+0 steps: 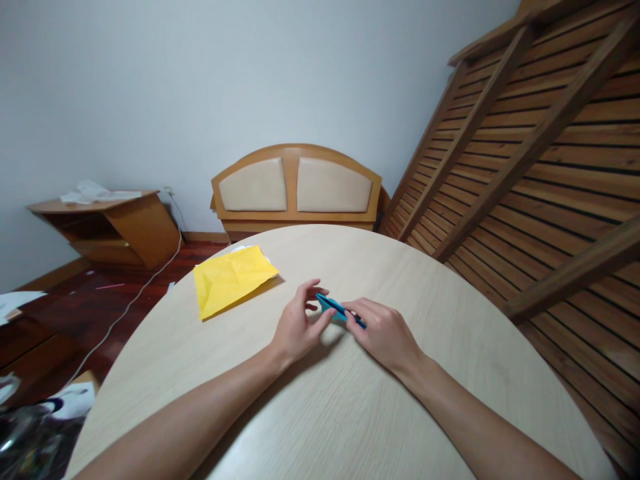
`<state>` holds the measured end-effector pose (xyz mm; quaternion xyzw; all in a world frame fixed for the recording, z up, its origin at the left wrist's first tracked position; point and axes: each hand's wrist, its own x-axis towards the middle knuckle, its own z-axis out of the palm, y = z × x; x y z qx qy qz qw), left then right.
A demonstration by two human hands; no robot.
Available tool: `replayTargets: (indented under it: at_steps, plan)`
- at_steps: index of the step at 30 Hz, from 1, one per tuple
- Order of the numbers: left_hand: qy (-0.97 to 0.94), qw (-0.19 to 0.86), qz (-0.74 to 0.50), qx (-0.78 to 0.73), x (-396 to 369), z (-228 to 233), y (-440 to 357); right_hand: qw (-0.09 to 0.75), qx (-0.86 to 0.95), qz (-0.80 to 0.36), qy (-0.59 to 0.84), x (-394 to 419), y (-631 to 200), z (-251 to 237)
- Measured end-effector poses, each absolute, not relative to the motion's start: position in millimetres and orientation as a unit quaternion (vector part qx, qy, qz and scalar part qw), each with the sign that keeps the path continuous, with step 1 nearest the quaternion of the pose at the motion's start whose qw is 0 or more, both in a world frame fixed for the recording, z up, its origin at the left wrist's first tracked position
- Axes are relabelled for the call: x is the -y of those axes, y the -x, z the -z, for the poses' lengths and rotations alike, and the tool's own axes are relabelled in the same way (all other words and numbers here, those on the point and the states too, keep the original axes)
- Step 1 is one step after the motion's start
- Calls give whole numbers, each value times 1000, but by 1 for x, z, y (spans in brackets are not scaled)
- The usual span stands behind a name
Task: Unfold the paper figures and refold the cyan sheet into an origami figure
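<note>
Both hands meet near the middle of the round table (450, 320), working a small blue paper (336, 308) that is already folded down to a narrow, pointed strip. Left hand (296, 327) pinches the near-left tip between thumb and fingertips, other fingers loosely curled. Right hand (383, 330) lies flat over the other end, fingers pressing the strip down onto the tabletop, so both hands are closed on the same piece. Judging by how slim and layered it looks, several folds seem done and this is a mid-to-late crease; how many are left can't be read from here. A yellow paper (231, 279), creased but mostly opened out flat, lies apart on the far-left part of the table, untouched, with a bit of white sheet showing under its far edge. Hard to see: the right hand hides most of the blue piece, so its true shape and fold count are unclear. Forearms are cut off at the bottom edge. Behind, a wooden headboard (297, 187), a slatted wooden frame (540, 147) and a low shelf (107, 227) with papers on it; clutter at the lower left is too cropped to identify.
</note>
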<state>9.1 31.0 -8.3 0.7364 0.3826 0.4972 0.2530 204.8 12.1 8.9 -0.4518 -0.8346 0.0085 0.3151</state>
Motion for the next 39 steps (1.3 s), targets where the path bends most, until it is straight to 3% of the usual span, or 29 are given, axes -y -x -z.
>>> replayTargets:
  at_steps: [6,12,18,22,39]
  plan:
    - [-677,343,-511,-404,-34,6,-12,344,816,16,464,-9,-194,-11]
    - [-645,288,-553,-442,-29,7,-18,387,796,6,465,-7,-192,-11]
    - [-625,399,-534,-406,-19,11,-26,395,812,-3,430,-4,-187,-9]
    - [-635,415,-535,-372,-15,10,-27,388,821,-1,420,-5,-185,-5]
    - [-769,237,-456,-379,-8,15,-24,409,796,-4,446,-8,-185,-6]
